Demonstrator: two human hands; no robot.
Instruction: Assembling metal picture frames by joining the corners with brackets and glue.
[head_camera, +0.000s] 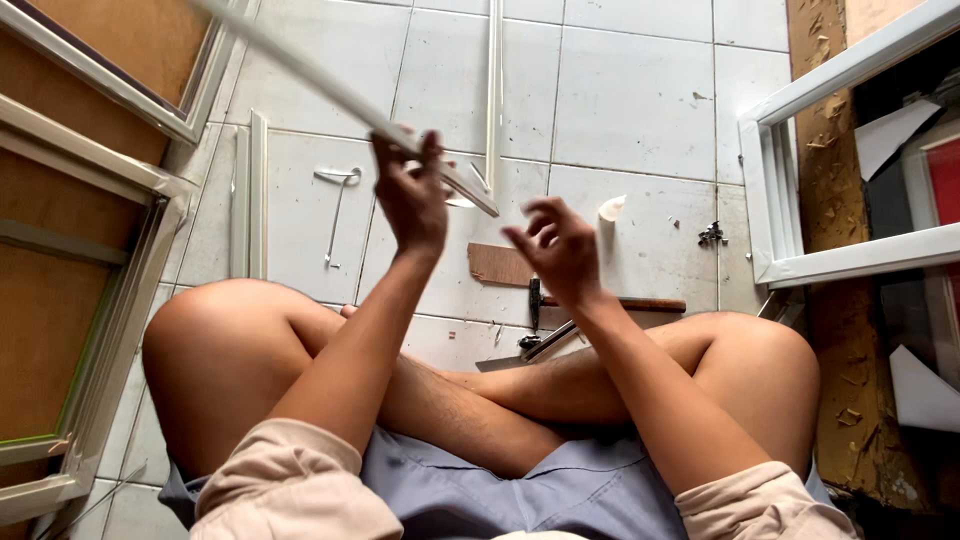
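Above our crossed legs, our left hand (412, 195) pinches a long white frame strip (340, 95) between thumb and fingers, close to its near-right end. The strip's long axis runs from far-left, up past the frame edge, down to near-right, ending at an angled cut just right of the left hand. Our right hand (560, 250) sits just right of that cut end and slightly nearer, not touching it: fingers half curled, holding nothing. So the strip's free tip lies up-left of the right hand, and the right hand is the closer one to it. Both forearms are raised, wrists bent up. On the tiled floor (640, 110) behind lie a hammer (600, 302) and a small wood piece (498, 265).
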